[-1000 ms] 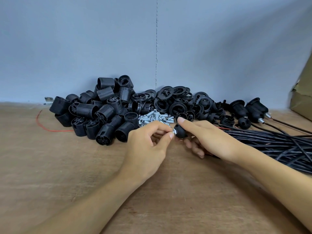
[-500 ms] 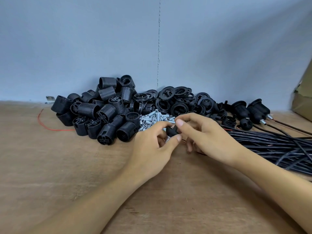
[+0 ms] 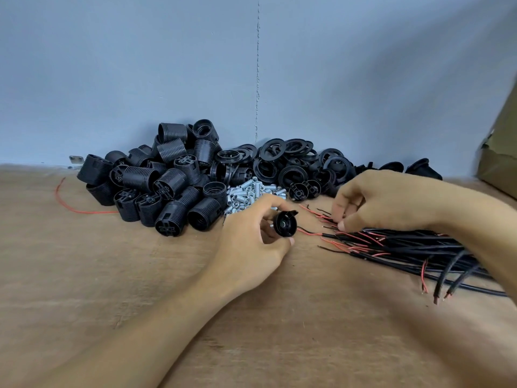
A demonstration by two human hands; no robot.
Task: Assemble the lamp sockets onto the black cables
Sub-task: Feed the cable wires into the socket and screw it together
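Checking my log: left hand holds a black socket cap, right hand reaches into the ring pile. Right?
No: head view shows the right hand at the ends of the black cables, not the rings. The left hand holds the socket cap.

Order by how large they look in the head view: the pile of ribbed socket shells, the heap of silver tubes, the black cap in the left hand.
Largest: pile of ribbed socket shells.
Then: heap of silver tubes.
Smallest: black cap, held by the left hand; nearer the camera, yet smaller.
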